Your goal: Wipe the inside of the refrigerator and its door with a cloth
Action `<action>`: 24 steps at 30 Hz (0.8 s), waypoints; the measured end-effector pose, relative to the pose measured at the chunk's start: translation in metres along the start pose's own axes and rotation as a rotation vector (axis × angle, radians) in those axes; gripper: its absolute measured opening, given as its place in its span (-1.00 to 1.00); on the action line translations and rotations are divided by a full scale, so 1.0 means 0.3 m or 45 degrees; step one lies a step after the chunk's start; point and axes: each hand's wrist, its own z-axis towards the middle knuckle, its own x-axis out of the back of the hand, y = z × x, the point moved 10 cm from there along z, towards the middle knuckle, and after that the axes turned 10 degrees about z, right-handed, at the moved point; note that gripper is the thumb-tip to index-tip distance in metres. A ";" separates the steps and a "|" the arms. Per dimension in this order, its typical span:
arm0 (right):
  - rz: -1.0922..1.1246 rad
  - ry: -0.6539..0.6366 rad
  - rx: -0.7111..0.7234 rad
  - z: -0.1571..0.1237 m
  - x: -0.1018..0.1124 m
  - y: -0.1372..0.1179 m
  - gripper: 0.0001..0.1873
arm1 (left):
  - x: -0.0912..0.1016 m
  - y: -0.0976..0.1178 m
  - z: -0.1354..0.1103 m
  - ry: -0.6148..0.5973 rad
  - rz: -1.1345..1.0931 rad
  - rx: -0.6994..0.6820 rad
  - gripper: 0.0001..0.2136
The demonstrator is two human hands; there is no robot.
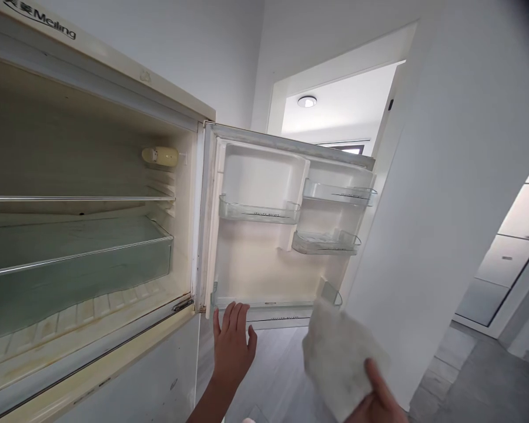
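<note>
My left hand (234, 339) is raised at the lower left corner of the open fridge door (255, 258), fingers stretched up and thumb apart. Its fingertips overlap the bottom door shelf (286, 317); whether they press on it I cannot tell. In my right hand (374, 399) is a whitish cloth (339, 352), pinched under the thumb and slightly blurred. The cloth hangs in front of the right end of that bottom shelf and covers part of it. Clear door bins, an upper left bin (260, 211) and a right-hand bin (326, 242) among them, are fixed higher on the door.
At left is the fridge interior, with a glass shelf (79, 198), a greenish clear drawer (83, 264) and a yellowed lamp cover (160, 156). The door stands close to a white wall (427, 194). Behind it a doorway shows a ceiling light (307, 101). Grey floor (277, 364) lies below.
</note>
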 end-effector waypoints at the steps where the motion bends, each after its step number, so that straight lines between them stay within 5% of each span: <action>1: 0.021 0.051 0.109 0.019 -0.043 -0.075 -0.37 | 0.001 0.004 -0.003 0.017 0.012 -0.024 -0.70; 4: 0.076 0.181 0.640 0.036 -0.231 -0.318 -0.41 | -0.004 0.014 -0.017 0.026 0.089 -0.110 -0.57; 7: -0.013 0.200 1.134 0.022 -0.490 -0.464 -0.42 | -0.005 0.009 -0.027 -0.010 0.097 -0.121 -0.52; 12: -0.578 -0.057 1.465 0.064 -1.006 -0.489 -0.38 | 0.004 0.004 -0.030 -0.034 0.045 -0.068 -0.56; 16: -1.368 -0.212 1.651 0.092 -1.387 -0.381 -0.41 | 0.009 0.002 -0.029 -0.026 0.039 -0.044 -0.57; 20: -1.664 -0.414 1.559 0.148 -1.572 -0.239 -0.42 | 0.015 -0.002 -0.028 -0.027 0.028 -0.063 -0.56; 24: -1.645 -0.553 1.259 0.199 -1.582 -0.174 -0.39 | 0.024 -0.011 -0.031 -0.015 0.027 -0.031 -0.59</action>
